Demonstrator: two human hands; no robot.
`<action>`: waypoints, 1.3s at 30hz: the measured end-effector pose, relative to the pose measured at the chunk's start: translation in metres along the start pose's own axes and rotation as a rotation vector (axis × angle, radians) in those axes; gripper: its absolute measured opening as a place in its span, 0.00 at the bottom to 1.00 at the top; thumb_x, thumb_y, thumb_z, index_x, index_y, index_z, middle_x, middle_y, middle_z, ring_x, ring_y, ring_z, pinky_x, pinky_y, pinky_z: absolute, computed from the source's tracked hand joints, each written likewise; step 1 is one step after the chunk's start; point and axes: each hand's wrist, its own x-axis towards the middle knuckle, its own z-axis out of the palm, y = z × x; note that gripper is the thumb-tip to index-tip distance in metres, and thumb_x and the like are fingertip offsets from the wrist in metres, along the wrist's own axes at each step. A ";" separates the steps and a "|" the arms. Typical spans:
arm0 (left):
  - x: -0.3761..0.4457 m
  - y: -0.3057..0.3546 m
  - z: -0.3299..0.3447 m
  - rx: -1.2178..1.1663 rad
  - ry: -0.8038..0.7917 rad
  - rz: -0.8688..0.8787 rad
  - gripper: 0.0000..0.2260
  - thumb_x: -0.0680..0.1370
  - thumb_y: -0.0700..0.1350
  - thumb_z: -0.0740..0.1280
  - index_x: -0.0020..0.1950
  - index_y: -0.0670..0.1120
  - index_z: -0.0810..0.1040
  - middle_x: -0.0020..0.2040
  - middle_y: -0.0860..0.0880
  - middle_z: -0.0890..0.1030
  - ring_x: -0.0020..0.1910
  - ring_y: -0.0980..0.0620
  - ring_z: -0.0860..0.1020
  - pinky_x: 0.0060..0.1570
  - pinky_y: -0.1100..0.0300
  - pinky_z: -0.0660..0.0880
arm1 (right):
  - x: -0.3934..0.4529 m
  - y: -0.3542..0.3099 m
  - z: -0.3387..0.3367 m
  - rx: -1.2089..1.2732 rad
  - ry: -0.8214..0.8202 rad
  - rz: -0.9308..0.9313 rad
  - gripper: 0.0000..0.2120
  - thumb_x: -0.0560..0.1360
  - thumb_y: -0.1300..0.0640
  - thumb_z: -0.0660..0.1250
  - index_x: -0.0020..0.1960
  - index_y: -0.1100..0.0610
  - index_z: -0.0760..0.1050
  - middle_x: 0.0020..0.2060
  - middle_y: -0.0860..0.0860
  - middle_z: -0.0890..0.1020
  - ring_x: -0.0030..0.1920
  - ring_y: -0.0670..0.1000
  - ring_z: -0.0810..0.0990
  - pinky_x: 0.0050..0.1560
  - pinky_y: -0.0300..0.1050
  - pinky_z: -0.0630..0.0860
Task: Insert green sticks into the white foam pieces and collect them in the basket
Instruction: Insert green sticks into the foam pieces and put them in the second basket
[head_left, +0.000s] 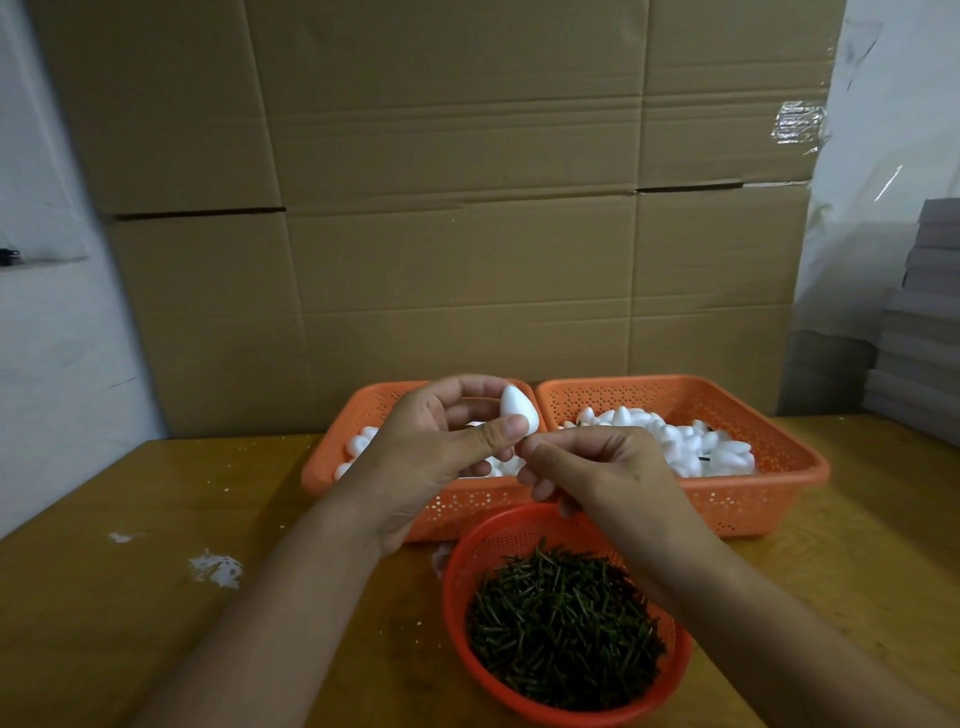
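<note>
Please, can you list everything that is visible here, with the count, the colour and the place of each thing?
held foam piece: one, white, egg-shaped, between the fingers of the left hand
stick: one, dark green, mostly hidden, pinched at the foam's lower end
left basket: one, orange, rear centre, holds foam pieces
right basket: one, orange, beside it, many foam pieces
round basket: one, red-orange, front, full of green sticks
table: one, yellowish wood, white crumbs on the left
cardboard: brown, behind the table
left hand: holds the foam piece
right hand: pinches the stick
</note>
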 end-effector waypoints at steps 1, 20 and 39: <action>0.000 0.000 0.001 0.002 0.003 0.000 0.19 0.70 0.46 0.76 0.59 0.45 0.80 0.47 0.47 0.86 0.39 0.54 0.80 0.39 0.62 0.76 | 0.000 0.000 0.000 0.002 0.006 -0.004 0.09 0.76 0.58 0.71 0.40 0.60 0.85 0.32 0.52 0.84 0.32 0.43 0.78 0.31 0.34 0.72; 0.001 -0.007 0.014 -0.010 0.098 0.035 0.18 0.69 0.49 0.76 0.56 0.47 0.80 0.44 0.50 0.85 0.37 0.56 0.80 0.39 0.59 0.75 | -0.001 0.002 0.002 0.013 0.070 -0.044 0.09 0.76 0.58 0.71 0.40 0.61 0.86 0.33 0.58 0.84 0.32 0.48 0.76 0.31 0.36 0.72; 0.014 -0.002 -0.023 -0.048 0.449 -0.062 0.05 0.82 0.42 0.65 0.56 0.50 0.79 0.47 0.50 0.85 0.33 0.56 0.80 0.31 0.64 0.76 | 0.032 0.012 -0.056 -0.176 0.376 0.110 0.13 0.77 0.51 0.68 0.41 0.59 0.82 0.33 0.54 0.84 0.28 0.46 0.78 0.28 0.40 0.70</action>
